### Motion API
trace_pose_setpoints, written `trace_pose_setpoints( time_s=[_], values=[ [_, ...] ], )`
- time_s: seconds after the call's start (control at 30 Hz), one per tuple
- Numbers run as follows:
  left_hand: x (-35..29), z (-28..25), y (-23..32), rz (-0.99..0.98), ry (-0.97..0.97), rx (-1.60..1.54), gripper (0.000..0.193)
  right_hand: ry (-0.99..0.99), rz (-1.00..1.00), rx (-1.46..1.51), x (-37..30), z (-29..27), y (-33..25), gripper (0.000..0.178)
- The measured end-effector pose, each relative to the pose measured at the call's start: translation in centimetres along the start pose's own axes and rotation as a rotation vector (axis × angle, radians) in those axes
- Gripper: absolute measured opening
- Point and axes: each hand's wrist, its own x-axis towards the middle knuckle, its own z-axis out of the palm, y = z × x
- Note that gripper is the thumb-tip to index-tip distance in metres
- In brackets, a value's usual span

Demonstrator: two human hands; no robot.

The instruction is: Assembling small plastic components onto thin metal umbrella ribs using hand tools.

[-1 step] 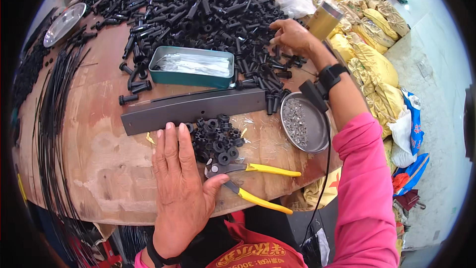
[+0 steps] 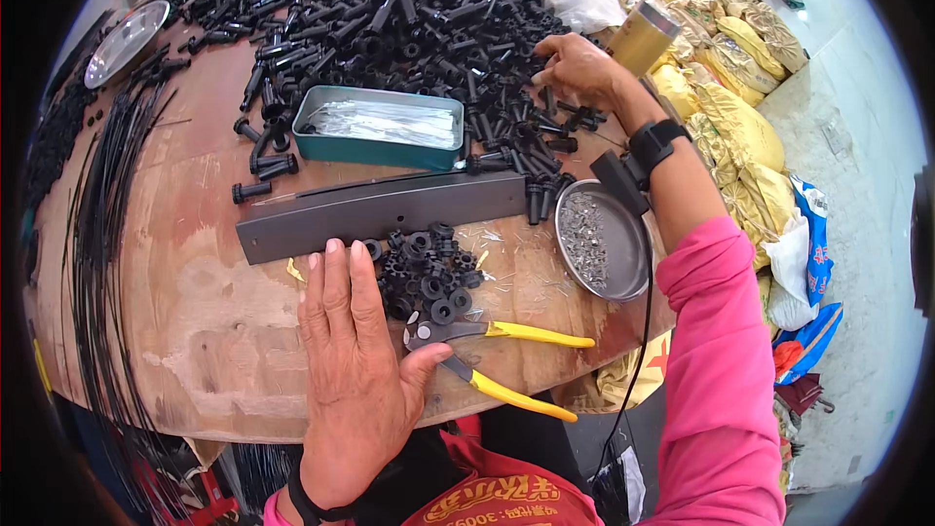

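My left hand [image 2: 355, 365] lies flat, palm down, on the wooden table, fingers stretched out. Its fingertips reach the dark grey metal bar [image 2: 380, 217], and its thumb lies by the jaws of yellow-handled cutting pliers [image 2: 516, 331]. Small black ring-shaped parts [image 2: 429, 273] are heaped beside those fingers. Farther off, my right hand [image 2: 581, 70] rests at the right edge of a big pile of black flanged plastic tubes [image 2: 390, 29]. Its fingers are bent but apart, with nothing visible in them; their undersides are hidden.
Behind the bar stands a green tin [image 2: 380, 129] of thin clear strips. A round metal dish [image 2: 604, 239] with small metal bits sits under my right forearm. Also here: a gold cylinder [image 2: 643, 39], long black strands [image 2: 102, 244], a metal plate [image 2: 127, 44] and yellow sacks [image 2: 740, 136].
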Motion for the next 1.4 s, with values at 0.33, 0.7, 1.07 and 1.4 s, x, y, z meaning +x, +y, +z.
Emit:
trace_pose_setpoints(
  time_s=[0.33,0.7,1.07,1.4],
  values=[
    [0.2,-0.6,-0.2,0.017,-0.054,-0.042,0.092,0.009,-0.039,-0.314,2.4,1.3,2.0,0.025],
    [-0.2,-0.3,-0.3,0.03,0.013,-0.045,0.093,0.004,-0.066,0.056,-0.9,2.3,-0.8,0.009],
    [-0.3,-0.1,-0.4,0.005,0.07,-0.119,0.097,-0.023,-0.085,-0.254,0.9,3.7,-2.2,0.017],
    [0.2,0.9,-0.7,0.076,0.152,-0.053,0.066,0.207,-0.199,0.038,-6.9,-0.9,-4.4,0.01]
  ],
)
